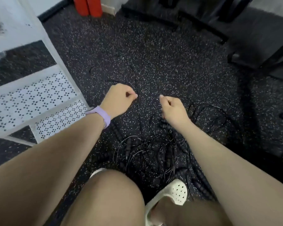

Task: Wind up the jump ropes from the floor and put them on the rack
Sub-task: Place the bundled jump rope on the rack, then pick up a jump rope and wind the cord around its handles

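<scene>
Crouching over a tangle of ropes [153, 149] on the speckled rubber floor [170, 62], the person seems to be at the untangling step: the left hand [119, 98] pinches a thin black cord [138, 105] between curled fingers, while the right hand [171, 110] is curled round what looks like a dark beaded rope, though its grip is partly hidden. Next, I judge, one rope must be drawn free of the pile and coiled before it goes to the white perforated-metal rack [39, 101] just left; the cords are thin, glossy and wiry, the beaded ones thick, segmented and matte.
</scene>
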`<act>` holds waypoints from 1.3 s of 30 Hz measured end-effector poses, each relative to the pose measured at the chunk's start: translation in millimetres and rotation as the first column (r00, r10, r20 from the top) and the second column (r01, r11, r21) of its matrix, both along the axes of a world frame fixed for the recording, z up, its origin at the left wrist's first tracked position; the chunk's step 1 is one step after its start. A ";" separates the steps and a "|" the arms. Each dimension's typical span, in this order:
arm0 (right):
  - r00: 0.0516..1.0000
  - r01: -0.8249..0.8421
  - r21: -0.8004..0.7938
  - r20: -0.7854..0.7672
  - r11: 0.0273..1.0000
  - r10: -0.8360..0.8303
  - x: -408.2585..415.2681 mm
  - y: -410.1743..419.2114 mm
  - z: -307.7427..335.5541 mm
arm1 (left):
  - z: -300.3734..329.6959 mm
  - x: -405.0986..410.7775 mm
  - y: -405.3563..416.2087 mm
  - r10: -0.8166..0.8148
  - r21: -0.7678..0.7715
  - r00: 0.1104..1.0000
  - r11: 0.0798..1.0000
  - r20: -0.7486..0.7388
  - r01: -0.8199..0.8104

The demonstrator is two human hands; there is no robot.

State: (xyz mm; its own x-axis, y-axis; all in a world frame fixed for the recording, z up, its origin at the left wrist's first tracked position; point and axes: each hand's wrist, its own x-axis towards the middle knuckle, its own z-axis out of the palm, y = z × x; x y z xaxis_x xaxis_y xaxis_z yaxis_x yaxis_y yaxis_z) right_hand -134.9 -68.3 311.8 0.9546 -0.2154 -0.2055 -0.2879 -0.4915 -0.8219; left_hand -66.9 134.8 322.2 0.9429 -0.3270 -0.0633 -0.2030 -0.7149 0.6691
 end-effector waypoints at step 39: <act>0.675 -0.101 0.098 -0.724 0.990 0.141 36.9 7.3 -250.5 | -265.8 75.1 50.5 -0.071 0.614 0.992 0.780 -0.109 0.123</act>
State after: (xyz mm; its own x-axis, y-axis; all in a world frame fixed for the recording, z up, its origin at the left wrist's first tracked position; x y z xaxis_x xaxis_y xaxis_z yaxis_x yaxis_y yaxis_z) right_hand -98.0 -61.1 61.4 0.5159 -0.0804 -0.8529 -0.7453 -0.5329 -0.4006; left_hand 8.3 185.3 56.4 0.8921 -0.2823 -0.3528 -0.2615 -0.9593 0.1064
